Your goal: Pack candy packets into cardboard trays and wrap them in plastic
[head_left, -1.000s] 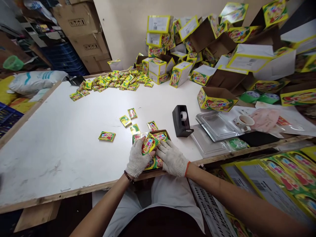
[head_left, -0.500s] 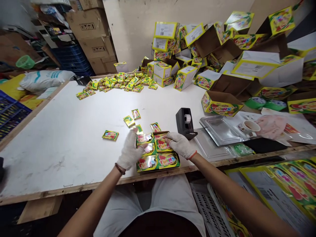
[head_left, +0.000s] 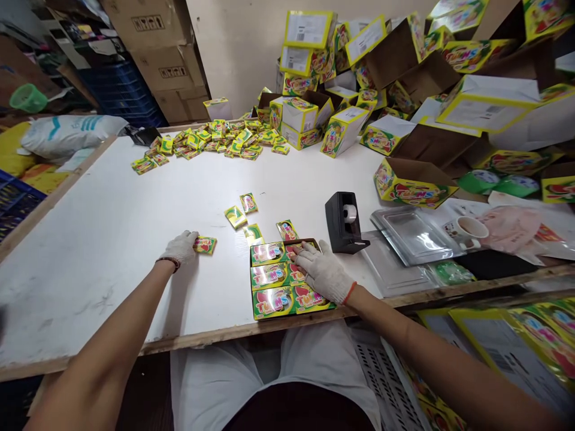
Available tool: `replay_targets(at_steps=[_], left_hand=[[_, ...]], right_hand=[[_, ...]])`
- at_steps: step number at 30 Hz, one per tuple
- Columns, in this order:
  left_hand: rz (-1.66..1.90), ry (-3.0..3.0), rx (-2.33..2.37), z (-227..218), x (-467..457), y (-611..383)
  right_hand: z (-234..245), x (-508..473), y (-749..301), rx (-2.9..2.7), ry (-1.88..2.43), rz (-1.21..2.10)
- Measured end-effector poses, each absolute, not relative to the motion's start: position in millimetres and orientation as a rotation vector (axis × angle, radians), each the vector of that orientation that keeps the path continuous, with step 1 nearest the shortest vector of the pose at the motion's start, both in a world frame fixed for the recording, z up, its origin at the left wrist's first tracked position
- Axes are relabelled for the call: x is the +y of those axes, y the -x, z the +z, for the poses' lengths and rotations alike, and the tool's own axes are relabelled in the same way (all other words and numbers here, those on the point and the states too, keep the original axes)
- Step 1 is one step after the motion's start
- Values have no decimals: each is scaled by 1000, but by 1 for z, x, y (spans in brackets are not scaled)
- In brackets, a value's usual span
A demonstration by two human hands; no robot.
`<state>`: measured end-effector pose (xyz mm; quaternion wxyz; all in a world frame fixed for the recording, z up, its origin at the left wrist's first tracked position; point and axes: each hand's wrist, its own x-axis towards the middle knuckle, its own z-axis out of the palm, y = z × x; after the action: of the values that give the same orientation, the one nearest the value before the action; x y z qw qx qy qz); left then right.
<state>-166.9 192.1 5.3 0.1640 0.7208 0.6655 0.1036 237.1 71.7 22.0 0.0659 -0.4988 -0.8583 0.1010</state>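
Note:
A shallow brown tray point(head_left: 254, 281) at the table's near edge holds rows of yellow-green sachets point(head_left: 268, 275). My right hand point(head_left: 320, 273), in a white knit glove, lies flat on the sachets in the tray's right half, fingers spread. My left hand point(head_left: 180, 247), also gloved, has reached out to the left and its fingertips touch a lone sachet point(head_left: 206, 244) lying flat on the white table point(head_left: 112, 239). Several more loose sachets point(head_left: 245, 211) lie just beyond the tray.
A black tape dispenser point(head_left: 345, 221) stands right of the tray, with clear plastic trays point(head_left: 411, 233) and a cup point(head_left: 467, 230) beyond it. A heap of sachets point(head_left: 215, 140) and stacked yellow cartons point(head_left: 395, 90) fill the far side and right.
My left hand left the tray and moved left across the table to the lone sachet. My right hand settled flat onto the sachets in the tray.

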Motion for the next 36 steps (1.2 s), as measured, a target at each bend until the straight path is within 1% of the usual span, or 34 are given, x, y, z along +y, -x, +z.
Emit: replay_targets(at_steps=[3, 7, 9, 11, 13, 16, 19, 22, 25, 28, 30, 33, 36], left_hand=[[326, -1983, 1932, 10, 190, 158], [497, -1917, 1920, 24, 171, 128], [683, -1938, 1788, 33, 157, 103], [861, -2006, 1556, 43, 141, 70], [951, -2118, 1330, 52, 128, 35], [977, -2269, 1123, 60, 116, -12], [1132, -2180, 1212, 59, 116, -44], [1322, -1972, 1365, 56, 118, -61], [1296, -1962, 1336, 55, 117, -65], [1132, -2048, 1344, 53, 113, -56], [974, -2138, 1428, 48, 112, -46], [736, -2261, 1552, 37, 114, -33], [674, -2296, 1488, 27, 117, -27]], right_hand=[[20, 72, -235, -2526, 1501, 294], [6, 71, -245, -2307, 1330, 359], [3, 71, -247, -2083, 1324, 350], [11, 76, -245, -1854, 1335, 368], [28, 88, -240, -1732, 1297, 478], [57, 111, -233, -1694, 1244, 788], [67, 125, -229, -1382, 1279, 1061], [62, 121, -223, -1127, 1105, 1228], [59, 117, -223, -1174, 992, 1279], [63, 129, -239, -1335, 1127, 1098], [64, 141, -253, -1536, 1261, 1018], [55, 154, -261, -1965, 1402, 1010], [38, 155, -253, -2264, 1394, 797]])
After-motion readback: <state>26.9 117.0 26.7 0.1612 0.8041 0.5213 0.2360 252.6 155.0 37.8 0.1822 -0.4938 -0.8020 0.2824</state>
